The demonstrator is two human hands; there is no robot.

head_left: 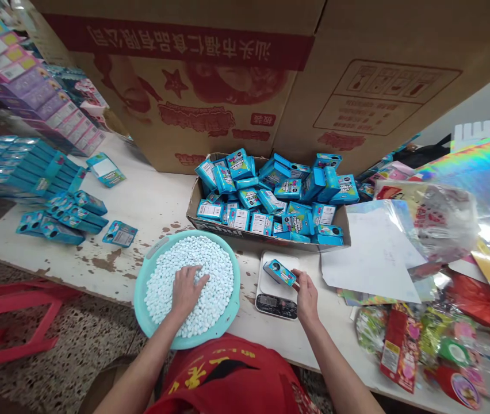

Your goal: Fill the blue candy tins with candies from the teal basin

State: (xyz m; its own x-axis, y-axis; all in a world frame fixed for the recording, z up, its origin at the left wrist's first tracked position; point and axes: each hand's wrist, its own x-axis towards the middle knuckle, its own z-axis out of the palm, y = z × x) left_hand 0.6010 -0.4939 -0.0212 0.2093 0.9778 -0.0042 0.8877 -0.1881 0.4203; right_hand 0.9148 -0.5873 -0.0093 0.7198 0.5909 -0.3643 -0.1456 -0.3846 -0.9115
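Note:
A turquoise basin [235,287] full of small white candies [217,270] stands at the table's front edge. My left hand [188,290] rests on the candies with its fingers spread. My right hand [306,290] grips the end of a small blue box [282,272], which is over the white plate of a kitchen scale [270,286]; whether the box touches the plate cannot be made out. Behind the scale, an open cardboard tray [266,237] holds several blue boxes [288,188], jumbled together.
Large cartons [228,86] rise behind the tray. Blue boxes [61,221] and stacked pink and purple boxes [46,98] stand left. White paper [366,253] and plastic packets [400,345] lie right. A red stool [12,316] is at the lower left.

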